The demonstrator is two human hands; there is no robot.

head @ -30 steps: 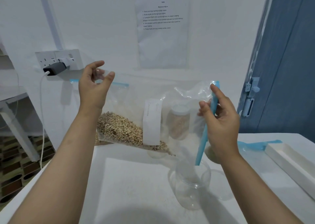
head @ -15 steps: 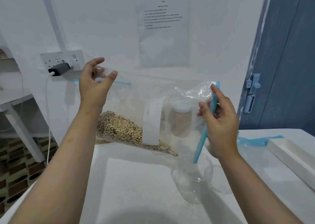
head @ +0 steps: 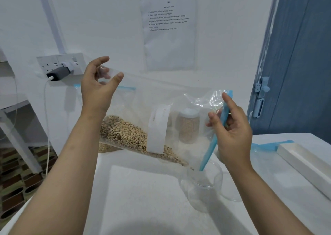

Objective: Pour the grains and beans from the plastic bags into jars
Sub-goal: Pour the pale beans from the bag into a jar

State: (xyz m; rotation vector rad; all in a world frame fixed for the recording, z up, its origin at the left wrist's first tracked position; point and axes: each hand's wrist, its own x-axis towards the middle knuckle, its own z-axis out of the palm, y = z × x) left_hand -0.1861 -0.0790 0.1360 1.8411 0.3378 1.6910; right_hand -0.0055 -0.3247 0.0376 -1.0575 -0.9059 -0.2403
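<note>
A clear plastic bag (head: 143, 106) with a white label and a blue zip strip (head: 215, 136) hangs tilted over the table. Pale beans (head: 125, 132) lie along its lower edge and slide toward the mouth. My left hand (head: 96, 89) pinches the raised bottom corner of the bag. My right hand (head: 232, 127) grips the blue zip edge at the bag's mouth, which points down into an open clear jar (head: 200, 186) standing on the white table (head: 134, 199). The jar looks empty apart from the bag's tip.
A lidded jar filled with grain (head: 188, 125) stands behind the bag. Another bag with a blue strip (head: 268, 146) lies at the right beside a long white tray (head: 304, 165). A second bag of grain (head: 107, 148) rests behind. A wall socket with a plugged charger (head: 59, 72) is at left.
My left hand has lifted the bag's bottom corner a little higher, and the beans have crept down toward the mouth over the jar. My right hand holds as before.
</note>
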